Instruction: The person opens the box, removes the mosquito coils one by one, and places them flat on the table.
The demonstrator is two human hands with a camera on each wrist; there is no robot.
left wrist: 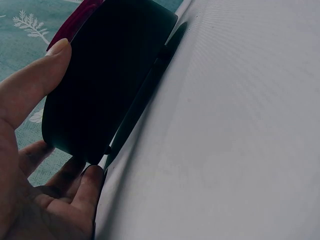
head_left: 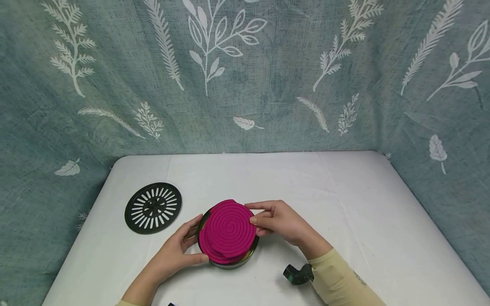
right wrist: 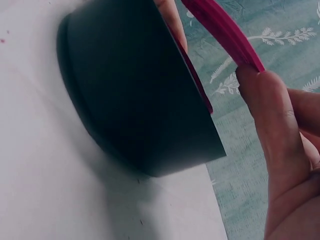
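A round dark tin (head_left: pixel 229 266) stands on the table, with magenta spiral mosquito coils at its mouth. My left hand (head_left: pixel 179 250) holds the tin from the left, thumb at the near rim and fingers around the side, as the left wrist view shows on the tin's dark wall (left wrist: pixel 100 80). On the right, my right hand (head_left: pixel 277 221) pinches the edge of the upper mosquito coil (head_left: pixel 230 227) between thumb and fingers. In the right wrist view this coil (right wrist: pixel 227 32) is raised off the tin, while a lower coil (right wrist: pixel 197 82) lies along the rim. The tin's inside is mostly hidden.
A black slotted round lid (head_left: pixel 153 208) lies on the white table (head_left: pixel 298 182) to the left of the tin. Close to the right forearm is a small black device (head_left: pixel 297 274). A green leaf-patterned cloth (head_left: pixel 275 106) hangs behind the table.
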